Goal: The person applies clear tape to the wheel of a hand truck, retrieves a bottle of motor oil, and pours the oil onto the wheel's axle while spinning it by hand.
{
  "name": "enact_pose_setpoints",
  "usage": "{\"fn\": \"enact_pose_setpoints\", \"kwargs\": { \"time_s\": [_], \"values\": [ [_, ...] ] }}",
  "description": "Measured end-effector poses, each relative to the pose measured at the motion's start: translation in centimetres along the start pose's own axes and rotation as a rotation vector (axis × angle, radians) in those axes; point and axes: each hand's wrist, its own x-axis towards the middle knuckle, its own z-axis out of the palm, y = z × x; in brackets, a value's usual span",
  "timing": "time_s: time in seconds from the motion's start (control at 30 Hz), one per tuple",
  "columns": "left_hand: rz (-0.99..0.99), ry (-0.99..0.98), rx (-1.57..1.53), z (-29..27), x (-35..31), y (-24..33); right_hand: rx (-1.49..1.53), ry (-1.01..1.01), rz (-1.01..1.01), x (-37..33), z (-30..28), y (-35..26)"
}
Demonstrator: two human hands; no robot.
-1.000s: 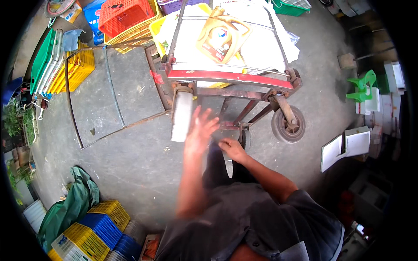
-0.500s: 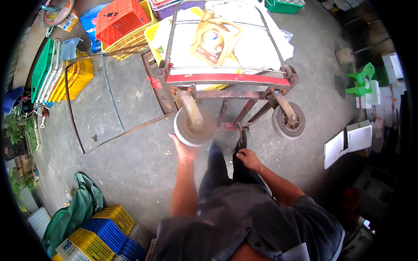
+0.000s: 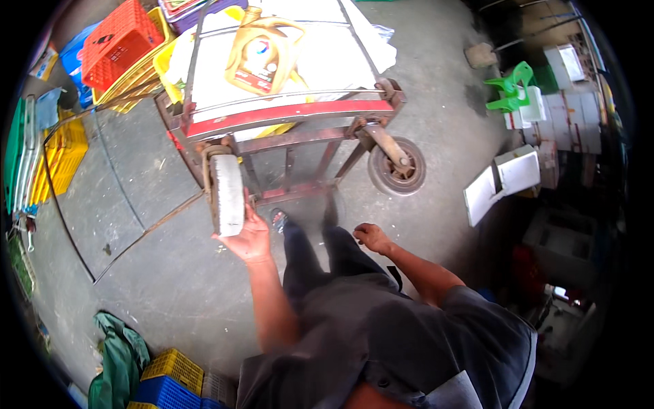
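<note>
Left hand [image 3: 246,238] now gripping cart wheel [image 3: 227,193], oil jug [image 3: 262,51] atop

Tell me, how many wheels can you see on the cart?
2. A pale wheel at the cart's near left corner, gripped by the left hand; a dark wheel at its near right corner. More may be hidden underneath.

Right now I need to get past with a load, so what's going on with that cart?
A person stands over a rusty cart on the concrete floor. Their left hand grips the pale wheel at the cart's near left corner. The right hand hangs free above their leg, holding nothing. The dark wheel on the right rests on the floor. A jug and white sheets lie on the cart, with crates behind it.
</note>
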Motion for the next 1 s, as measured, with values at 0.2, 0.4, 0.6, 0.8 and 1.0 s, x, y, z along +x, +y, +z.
{"fn": "enact_pose_setpoints", "kwargs": {
  "time_s": [0.2,0.4,0.6,0.8,1.0],
  "values": [
    [-0.181,-0.345,-0.087,1.5,-0.5,-1.3,0.316,0.231,0.315,-1.5,-5.9,8.5],
    [0.103,-0.392,0.351,5.9,1.7,1.1,1.059,0.501,0.048,1.0,-14.4,5.6],
    [0.082,-0.375,0.705,9.8,0.3,4.1,1.117,0.332,-0.054,3.8,-19.6,-1.5],
    [0.121,0.009,1.012,4.0,-3.8,6.4,1.032,0.179,-0.119,5.2,-20.4,-1.5],
    [0.054,0.147,1.259,1.3,-6.8,3.6,1.102,0.028,0.009,6.9,-20.7,-3.6]
  ]
}}
